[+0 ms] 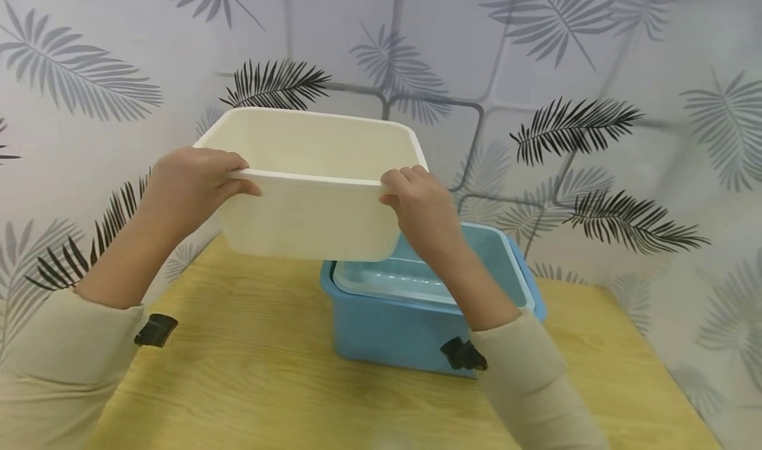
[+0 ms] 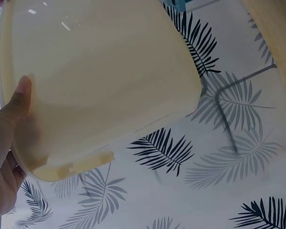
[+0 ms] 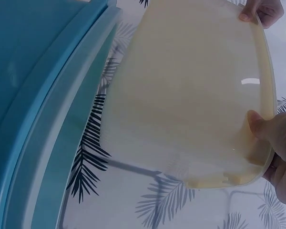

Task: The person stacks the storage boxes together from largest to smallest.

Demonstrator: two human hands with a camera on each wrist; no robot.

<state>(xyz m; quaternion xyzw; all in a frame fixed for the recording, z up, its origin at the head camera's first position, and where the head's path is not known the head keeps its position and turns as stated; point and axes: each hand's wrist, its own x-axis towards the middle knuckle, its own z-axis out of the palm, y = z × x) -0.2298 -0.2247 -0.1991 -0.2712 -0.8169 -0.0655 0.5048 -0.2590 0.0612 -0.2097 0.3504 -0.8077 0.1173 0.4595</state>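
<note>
A cream plastic storage bin hangs above the table, its open top tipped toward me. My left hand grips the near rim at its left corner, thumb on the outer wall and fingers over the edge. At the right corner my right hand pinches the same rim; its thumb presses the outside wall in the right wrist view. Below and to the right stands a blue bin with a lighter blue bin nested inside it. The cream bin overlaps their back left part in the head view.
The wood-grain table carries the nested blue bins right of its middle. Behind it rises a wall covered in a leaf pattern. Black straps show at the cuffs of both sleeves.
</note>
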